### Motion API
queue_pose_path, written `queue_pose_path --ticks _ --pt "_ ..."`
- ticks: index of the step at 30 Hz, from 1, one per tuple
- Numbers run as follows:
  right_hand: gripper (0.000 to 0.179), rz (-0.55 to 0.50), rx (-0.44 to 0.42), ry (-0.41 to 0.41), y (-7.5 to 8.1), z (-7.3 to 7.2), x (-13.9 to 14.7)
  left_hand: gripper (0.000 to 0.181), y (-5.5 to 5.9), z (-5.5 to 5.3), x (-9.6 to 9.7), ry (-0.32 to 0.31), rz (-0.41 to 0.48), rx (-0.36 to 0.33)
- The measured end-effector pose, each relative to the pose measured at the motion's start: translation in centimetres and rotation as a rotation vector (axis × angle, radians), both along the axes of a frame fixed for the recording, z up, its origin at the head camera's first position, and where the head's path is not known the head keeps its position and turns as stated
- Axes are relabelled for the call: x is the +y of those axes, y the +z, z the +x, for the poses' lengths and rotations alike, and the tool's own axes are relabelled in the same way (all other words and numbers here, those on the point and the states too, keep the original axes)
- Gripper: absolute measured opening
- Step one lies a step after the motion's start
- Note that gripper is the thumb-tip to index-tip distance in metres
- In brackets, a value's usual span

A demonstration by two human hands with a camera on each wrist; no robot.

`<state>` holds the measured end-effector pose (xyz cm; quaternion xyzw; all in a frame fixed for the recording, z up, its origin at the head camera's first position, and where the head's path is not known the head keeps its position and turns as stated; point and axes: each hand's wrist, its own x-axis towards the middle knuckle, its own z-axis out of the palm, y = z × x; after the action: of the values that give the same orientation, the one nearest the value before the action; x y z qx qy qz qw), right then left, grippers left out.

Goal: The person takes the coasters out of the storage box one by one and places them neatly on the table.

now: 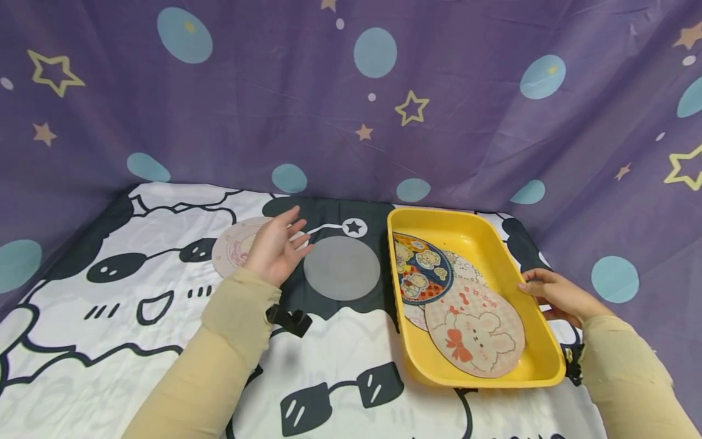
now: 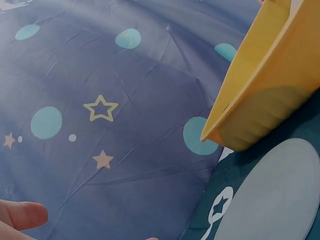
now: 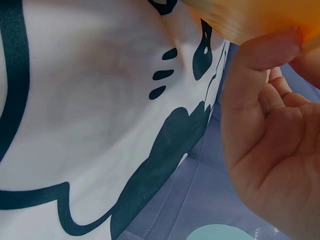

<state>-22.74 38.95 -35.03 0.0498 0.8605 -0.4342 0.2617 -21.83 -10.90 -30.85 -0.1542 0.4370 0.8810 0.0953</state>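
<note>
My right hand (image 1: 565, 297) grips the right rim of a yellow tray (image 1: 493, 244), thumb over the edge; the right wrist view shows the thumb against the yellow wall. Inside the tray lie several overlapping round mats, among them a pink one with a bunny (image 1: 477, 329) and a dark blue one with cartoon figures (image 1: 425, 268). My left hand (image 1: 276, 250) hovers with spread, relaxed fingers and holds nothing. Partly behind it is a pale pink round mat (image 1: 227, 250) on the cloth. A plain grey round mat (image 1: 342, 268) lies between that hand and the tray.
A white and dark green cartoon-print cloth (image 1: 340, 353) covers the table. Behind it hangs a purple curtain (image 1: 307, 110) with stars and blue dots, reaching round to both sides. The tray's raised walls stand at the right of the table.
</note>
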Motion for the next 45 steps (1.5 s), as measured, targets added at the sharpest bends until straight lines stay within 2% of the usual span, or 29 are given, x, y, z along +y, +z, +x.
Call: queue_pose_path --ticks 12,30,45 --pt "0.038 0.005 -0.001 -0.004 0.0 0.0 0.0 0.059 0.1 -0.2 1.4 -0.032 0.042 0.009" --pt "0.038 0.0 -0.002 -0.006 -0.1 0.1 0.1 0.054 0.0 -1.3 3.9 -0.01 0.103 -0.017" --pt "0.038 0.014 0.0 0.005 0.1 0.1 0.0 0.051 0.9 -2.1 6.4 -0.014 0.061 -0.028"
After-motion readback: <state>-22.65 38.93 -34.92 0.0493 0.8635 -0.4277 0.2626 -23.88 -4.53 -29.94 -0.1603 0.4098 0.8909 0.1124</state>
